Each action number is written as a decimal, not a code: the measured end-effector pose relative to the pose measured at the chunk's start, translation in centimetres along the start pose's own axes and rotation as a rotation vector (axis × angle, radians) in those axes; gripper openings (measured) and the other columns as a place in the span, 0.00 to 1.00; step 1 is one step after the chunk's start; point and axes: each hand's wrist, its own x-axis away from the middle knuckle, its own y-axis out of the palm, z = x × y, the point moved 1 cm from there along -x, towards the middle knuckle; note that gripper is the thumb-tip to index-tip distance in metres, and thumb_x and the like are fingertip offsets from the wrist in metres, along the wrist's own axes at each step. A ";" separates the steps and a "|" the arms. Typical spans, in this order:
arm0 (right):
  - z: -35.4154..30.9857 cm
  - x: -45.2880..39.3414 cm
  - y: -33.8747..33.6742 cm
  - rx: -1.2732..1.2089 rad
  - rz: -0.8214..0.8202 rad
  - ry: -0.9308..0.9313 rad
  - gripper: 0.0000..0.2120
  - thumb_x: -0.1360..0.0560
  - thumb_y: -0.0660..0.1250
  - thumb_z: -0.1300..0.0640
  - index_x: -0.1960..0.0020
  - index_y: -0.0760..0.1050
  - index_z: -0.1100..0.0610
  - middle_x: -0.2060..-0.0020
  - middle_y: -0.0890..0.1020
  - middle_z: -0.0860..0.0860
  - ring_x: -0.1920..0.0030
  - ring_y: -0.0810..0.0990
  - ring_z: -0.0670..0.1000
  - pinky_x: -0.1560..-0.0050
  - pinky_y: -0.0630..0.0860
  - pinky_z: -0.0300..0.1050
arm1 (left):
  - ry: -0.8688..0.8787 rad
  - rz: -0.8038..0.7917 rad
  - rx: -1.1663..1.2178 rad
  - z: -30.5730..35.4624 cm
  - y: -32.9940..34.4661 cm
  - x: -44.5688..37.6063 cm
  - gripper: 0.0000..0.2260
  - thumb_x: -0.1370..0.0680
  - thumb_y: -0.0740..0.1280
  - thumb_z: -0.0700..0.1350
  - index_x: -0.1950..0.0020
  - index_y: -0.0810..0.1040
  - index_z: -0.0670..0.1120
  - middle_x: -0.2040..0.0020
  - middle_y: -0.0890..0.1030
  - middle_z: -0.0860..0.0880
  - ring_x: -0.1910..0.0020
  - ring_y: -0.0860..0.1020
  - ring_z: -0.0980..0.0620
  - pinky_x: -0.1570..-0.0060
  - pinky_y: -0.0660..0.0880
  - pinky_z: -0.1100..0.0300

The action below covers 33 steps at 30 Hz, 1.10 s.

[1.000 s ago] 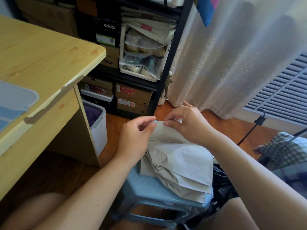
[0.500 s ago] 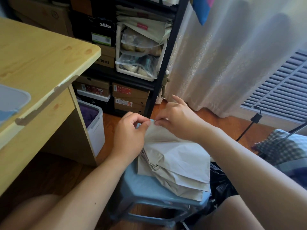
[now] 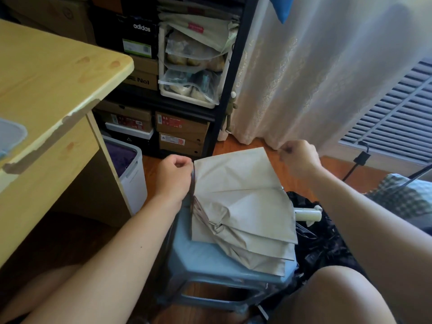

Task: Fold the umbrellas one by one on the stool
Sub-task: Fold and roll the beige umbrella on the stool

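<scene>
A single wide-angle view looks forward and down from the person's head, close over both forearms. The blue stool (image 3: 201, 260) sits low in the centre, near the camera, the desk (image 3: 53, 90) fills the left side, and the shelf (image 3: 230, 73) and curtain (image 3: 327, 66) stand farther back. Straight lines bend near the edges.

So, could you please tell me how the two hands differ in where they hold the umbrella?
The left hand pinches the beige umbrella's near-left edge, low by the stool. The right hand pinches the far corner, raised higher. Both have curled fingers, stretching one panel between them.
</scene>
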 end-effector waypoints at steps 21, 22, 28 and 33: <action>5.5 18.0 -0.6 -0.477 -0.353 0.224 0.16 0.32 0.81 0.58 0.48 0.80 0.51 0.57 0.81 0.54 0.56 0.79 0.55 0.46 0.78 0.58 | 0.855 -0.416 -0.627 -1.4 -5.3 7.6 0.10 0.25 0.75 0.44 0.44 0.84 0.52 0.50 0.76 0.58 0.48 0.75 0.59 0.48 0.73 0.64; 5.3 18.1 -0.7 -0.518 -0.347 0.197 0.12 0.30 0.80 0.62 0.50 0.82 0.53 0.59 0.79 0.54 0.58 0.78 0.53 0.48 0.76 0.54 | 0.864 -0.414 -0.630 -1.5 -5.2 7.6 0.10 0.25 0.75 0.44 0.44 0.84 0.51 0.51 0.76 0.58 0.48 0.75 0.58 0.48 0.74 0.63; 3.7 17.4 -1.5 -0.645 0.029 0.086 0.03 0.24 0.75 0.58 0.56 0.86 0.52 0.59 0.82 0.54 0.63 0.76 0.46 0.61 0.72 0.36 | 0.812 -0.292 -0.534 -1.1 -4.5 7.0 0.08 0.22 0.72 0.45 0.44 0.82 0.53 0.51 0.78 0.59 0.50 0.77 0.60 0.52 0.76 0.62; 2.7 16.7 -1.9 -0.798 0.089 0.056 0.04 0.21 0.71 0.60 0.53 0.85 0.57 0.62 0.85 0.44 0.65 0.78 0.39 0.63 0.72 0.29 | 0.691 -0.217 -0.448 -1.2 -3.9 6.9 0.11 0.23 0.74 0.46 0.44 0.77 0.55 0.51 0.78 0.61 0.50 0.76 0.60 0.54 0.75 0.62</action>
